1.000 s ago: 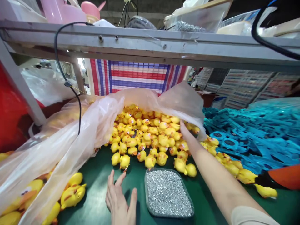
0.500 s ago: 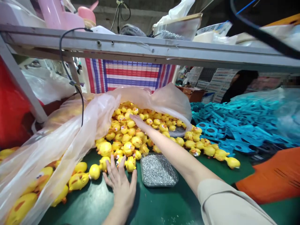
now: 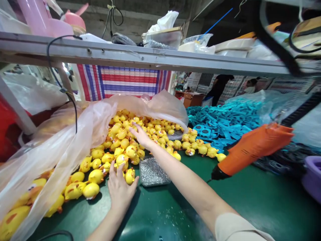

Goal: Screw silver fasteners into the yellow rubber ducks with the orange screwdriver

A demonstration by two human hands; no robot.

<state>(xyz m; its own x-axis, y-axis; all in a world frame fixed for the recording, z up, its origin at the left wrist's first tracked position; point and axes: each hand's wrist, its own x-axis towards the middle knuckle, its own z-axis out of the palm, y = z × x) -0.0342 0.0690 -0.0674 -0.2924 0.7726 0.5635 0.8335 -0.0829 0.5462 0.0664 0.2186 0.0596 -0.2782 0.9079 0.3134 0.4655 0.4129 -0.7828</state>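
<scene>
Yellow toy ducks spill in a heap from a cloudy plastic bag onto the green table. My right hand reaches into the heap, fingers apart, touching the ducks. Nearer me, my left hand is open at the front of the heap. Its thumb and fingers spread around a single duck without closing on it; whether they touch it is unclear. Just right of that hand lies a shallow tray full of small silvery metal pieces, apparently screws.
An orange electric screwdriver hangs at the right, tip down. Behind it are a pile of turquoise plastic parts and a purple basin. A metal shelf bar crosses above, with a black cable dangling at left.
The view has swung right, bringing the screwdriver fully into sight. My right hand has drawn slightly toward me in the heap. Several ducks have rolled forward and left, around my left hand.
</scene>
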